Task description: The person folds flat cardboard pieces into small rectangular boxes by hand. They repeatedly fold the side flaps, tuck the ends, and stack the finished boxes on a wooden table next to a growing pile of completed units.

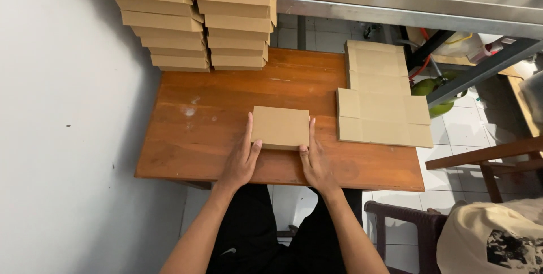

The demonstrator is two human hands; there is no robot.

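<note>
1. Two hands are laid flat on the wooden table (215,110), one at each short side of a closed cardboard box (280,127). The left hand (242,161) is pressed against the box's left edge, its fingers extended along that side and its thumb set at the near left corner. The right hand (317,162) is pressed against the right edge in the same way, with the thumb at the near right corner.
2. The box is clamped between the open palms; no finger is curled over its lid, and the fingers are kept straight rather than clenched.
3. The box is placed near the middle of the table, close to the front edge, just left of the flat cardboard blanks (380,95) and not touching them.
4. One box is held. Two stacks of folded boxes (195,19) are seen at the far left corner, side by side; about eight are counted in the left stack and about seven in the right, though the tops are cut off by the frame. How many sheets lie in the blank pile cannot be told.
5. The box's long axis is set left to right, parallel to the table's front edge, with its broad face turned upward.
</note>
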